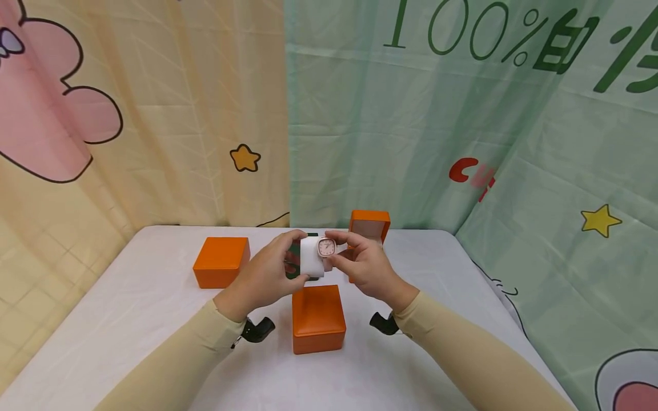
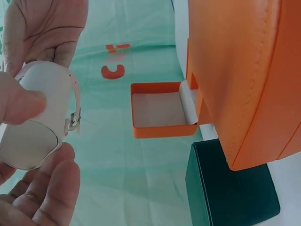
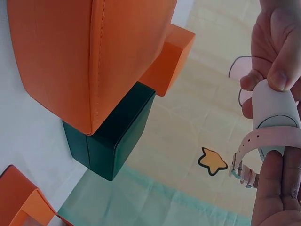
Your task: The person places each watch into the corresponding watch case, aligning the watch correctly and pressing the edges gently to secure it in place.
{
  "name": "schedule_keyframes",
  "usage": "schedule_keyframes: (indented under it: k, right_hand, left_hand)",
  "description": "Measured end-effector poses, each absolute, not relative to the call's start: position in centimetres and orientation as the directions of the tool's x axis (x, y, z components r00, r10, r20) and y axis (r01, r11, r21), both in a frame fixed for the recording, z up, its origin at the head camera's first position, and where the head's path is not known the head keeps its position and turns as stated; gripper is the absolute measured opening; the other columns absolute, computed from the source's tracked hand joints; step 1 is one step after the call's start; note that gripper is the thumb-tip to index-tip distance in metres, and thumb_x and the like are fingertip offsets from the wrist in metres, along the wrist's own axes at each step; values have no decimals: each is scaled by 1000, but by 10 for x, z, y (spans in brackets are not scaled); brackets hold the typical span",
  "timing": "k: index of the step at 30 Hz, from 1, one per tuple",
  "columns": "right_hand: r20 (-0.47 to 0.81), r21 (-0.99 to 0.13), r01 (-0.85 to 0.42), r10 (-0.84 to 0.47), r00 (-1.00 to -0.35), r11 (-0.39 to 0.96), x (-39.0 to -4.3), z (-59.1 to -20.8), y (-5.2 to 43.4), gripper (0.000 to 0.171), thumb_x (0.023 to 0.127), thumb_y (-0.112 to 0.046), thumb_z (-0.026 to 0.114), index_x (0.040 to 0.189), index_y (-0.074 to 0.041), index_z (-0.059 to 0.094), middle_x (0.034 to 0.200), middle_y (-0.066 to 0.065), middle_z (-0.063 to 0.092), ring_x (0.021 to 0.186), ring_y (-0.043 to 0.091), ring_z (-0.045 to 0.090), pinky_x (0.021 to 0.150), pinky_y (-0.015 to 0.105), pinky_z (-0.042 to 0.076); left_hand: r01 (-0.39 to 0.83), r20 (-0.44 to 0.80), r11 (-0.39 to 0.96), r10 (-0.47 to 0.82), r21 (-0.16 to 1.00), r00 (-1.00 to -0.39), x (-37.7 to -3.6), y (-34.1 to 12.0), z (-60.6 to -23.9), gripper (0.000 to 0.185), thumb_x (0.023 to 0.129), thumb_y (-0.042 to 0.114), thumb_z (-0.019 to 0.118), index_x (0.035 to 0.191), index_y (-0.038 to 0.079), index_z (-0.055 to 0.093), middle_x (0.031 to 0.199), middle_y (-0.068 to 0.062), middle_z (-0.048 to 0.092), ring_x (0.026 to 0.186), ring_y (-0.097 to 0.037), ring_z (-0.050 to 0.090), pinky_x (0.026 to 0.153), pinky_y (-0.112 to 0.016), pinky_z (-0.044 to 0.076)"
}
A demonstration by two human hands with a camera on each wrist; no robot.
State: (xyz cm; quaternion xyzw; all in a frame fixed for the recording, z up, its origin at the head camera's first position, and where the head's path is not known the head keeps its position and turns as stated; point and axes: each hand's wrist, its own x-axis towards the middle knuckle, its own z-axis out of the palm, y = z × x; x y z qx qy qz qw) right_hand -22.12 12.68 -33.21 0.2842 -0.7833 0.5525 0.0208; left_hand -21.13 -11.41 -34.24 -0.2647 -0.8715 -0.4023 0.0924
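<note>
Pinching from both sides: left hand (image 1: pixel 264 277) grips the white cushion (image 1: pixel 311 257), right hand (image 1: pixel 367 267) nips the pink watch (image 1: pixel 326 247) wrapped round it, mid-frame above the worktop (image 1: pixel 128 319). Light, soft cushion, delicate strap; best held by the cushion ends. Buckle partly hidden behind fingers.

- Table (image 1: pixel 128 319) covered with a white, slightly creased cloth, filling the lower view.
- Behind on the left, a hanging yellow curtain (image 1: pixel 169 114) printed with a pink cartoon shape and a small star.
- Behind and to the right, a pale green curtain (image 1: pixel 411 125) with dark green lettering, red marks, a yellow star.
- Soft, even light.
</note>
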Motion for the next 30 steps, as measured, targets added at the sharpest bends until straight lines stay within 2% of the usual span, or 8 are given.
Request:
schedule_keyframes:
  k: [3,6,13,19,25,30]
  right_hand:
    - [355,-848,-478,-424,-833,229,-222,-333,127,50,100,-4,70,148,-4,58,141,19,61,96,25,74,78,22,61]
    - [345,-852,-468,-420,-840,235,-222,-333,126,50,99,-5,71,148,-5,59,135,19,65,95,25,74,84,24,62]
    - [323,-859,-447,-414,-851,250,-222,-333,127,55,98,-6,73,151,-7,57,113,19,71,86,21,66,75,19,58]
    - [310,-867,-436,-422,-852,243,-220,-333,127,64,97,-6,74,156,-10,50,103,17,73,78,18,59,61,19,47]
    - [302,-858,-441,-437,-847,262,-220,-333,128,64,97,-5,74,157,-10,49,97,15,72,72,17,57,57,22,46]
    - [285,-869,-423,-439,-852,258,-220,-333,129,67,98,-5,73,159,-13,47,98,15,73,77,29,61,58,22,47]
  left_hand:
    - [533,377,536,380,655,-845,-212,-114,-342,76,85,9,86,148,6,44,132,-11,60,101,-21,71,86,-34,65]
    - [535,381,538,377,652,-844,-212,-113,-341,75,85,8,86,148,5,45,132,-11,60,101,-22,71,87,-35,65]
    - [534,395,547,361,644,-845,-213,-111,-341,77,85,10,87,149,5,45,134,-11,60,98,-18,70,87,-34,65]
    - [529,393,540,355,655,-849,-214,-110,-339,78,85,8,86,150,5,44,135,-12,60,96,-19,71,88,-33,64]
    - [526,387,529,358,666,-850,-214,-111,-338,77,84,6,86,149,5,44,134,-12,60,96,-19,71,87,-33,65]
    - [527,386,524,360,670,-849,-214,-110,-337,76,85,5,85,150,4,44,133,-12,61,96,-19,71,88,-32,64]
